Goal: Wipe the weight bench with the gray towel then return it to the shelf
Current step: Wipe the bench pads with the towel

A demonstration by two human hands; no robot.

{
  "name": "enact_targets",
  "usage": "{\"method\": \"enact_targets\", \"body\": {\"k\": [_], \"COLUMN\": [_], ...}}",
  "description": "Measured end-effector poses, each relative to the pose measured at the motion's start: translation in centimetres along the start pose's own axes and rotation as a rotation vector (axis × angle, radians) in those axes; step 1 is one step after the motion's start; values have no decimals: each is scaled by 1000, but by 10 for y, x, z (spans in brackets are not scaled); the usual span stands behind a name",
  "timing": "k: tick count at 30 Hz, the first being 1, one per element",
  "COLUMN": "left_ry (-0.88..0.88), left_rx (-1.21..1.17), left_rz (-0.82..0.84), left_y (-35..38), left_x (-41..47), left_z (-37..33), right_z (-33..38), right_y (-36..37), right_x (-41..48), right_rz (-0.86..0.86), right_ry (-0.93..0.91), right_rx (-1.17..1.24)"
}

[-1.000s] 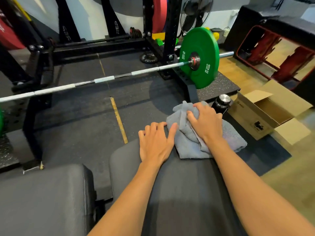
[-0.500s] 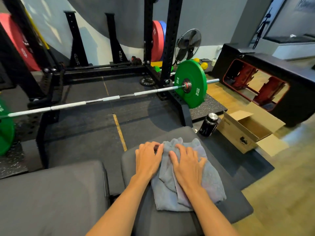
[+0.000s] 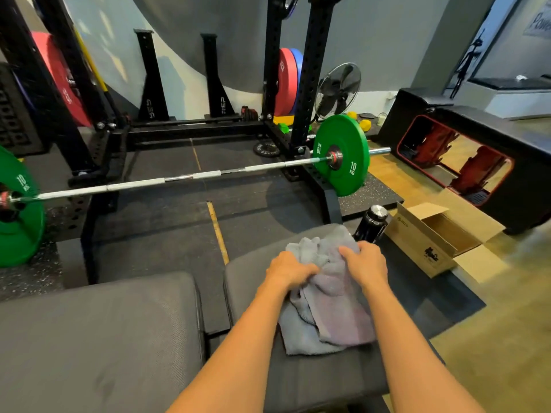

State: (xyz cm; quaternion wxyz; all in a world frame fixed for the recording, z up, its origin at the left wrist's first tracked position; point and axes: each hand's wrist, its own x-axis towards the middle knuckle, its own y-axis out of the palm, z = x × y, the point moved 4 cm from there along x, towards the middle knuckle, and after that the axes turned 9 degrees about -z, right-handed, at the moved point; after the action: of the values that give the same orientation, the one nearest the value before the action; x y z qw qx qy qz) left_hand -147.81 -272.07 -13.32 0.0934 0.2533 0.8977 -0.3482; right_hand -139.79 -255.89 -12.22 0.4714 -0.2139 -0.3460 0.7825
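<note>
The gray towel [image 3: 328, 317] lies bunched on the smaller black pad of the weight bench [image 3: 247, 278], near its far end. My left hand [image 3: 287, 271] grips the towel's left side with the fingers curled into the cloth. On the right side, my right hand [image 3: 365, 263] clutches the towel the same way. The bench's longer pad [image 3: 98, 338] fills the lower left. No shelf is in view.
A barbell [image 3: 190, 176] with green 10 kg plates [image 3: 341, 155] rests across the rack beyond the bench. Beside the bench's far right corner stand a black bottle [image 3: 371, 223] and an open cardboard box [image 3: 432, 236]. A fan [image 3: 337, 90] stands at the back.
Both hands went from lying flat on the towel to clutching it, gathering the cloth into a bunch. The view has pulled back and up from the bench.
</note>
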Motion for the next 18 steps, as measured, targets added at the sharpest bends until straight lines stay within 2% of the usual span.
{"method": "enact_targets", "body": {"k": [3,5,7,9,11,13,15,18], "left_ry": [154,308,474,601,640,551,445,319], "left_rx": [-185,-352,-453,-418,-107,143,110,-106], "left_rz": [-158,-254,-225,-104,-22,105,140,-130], "left_y": [-44,-78,-99,-102,-90,-69,-57,-69], "left_x": [9,5,-5,-12,-13,-13,-14,-3], "left_z": [-18,-32,-35,-21,5,34,46,49], "right_z": [48,70,76,63,41,24,29,61], "right_y": [-25,-46,-65,-74,-69,-53,-28,27], "right_x": [-1,-6,-14,-22,-31,-40,-49,-64], "right_rz": [-25,-34,4,93,174,176,148,191], "right_ry": [-227,-279,-283,-261,-218,-190,-230,-485], "right_rx": [340,584,819,883,741,539,375,48]}}
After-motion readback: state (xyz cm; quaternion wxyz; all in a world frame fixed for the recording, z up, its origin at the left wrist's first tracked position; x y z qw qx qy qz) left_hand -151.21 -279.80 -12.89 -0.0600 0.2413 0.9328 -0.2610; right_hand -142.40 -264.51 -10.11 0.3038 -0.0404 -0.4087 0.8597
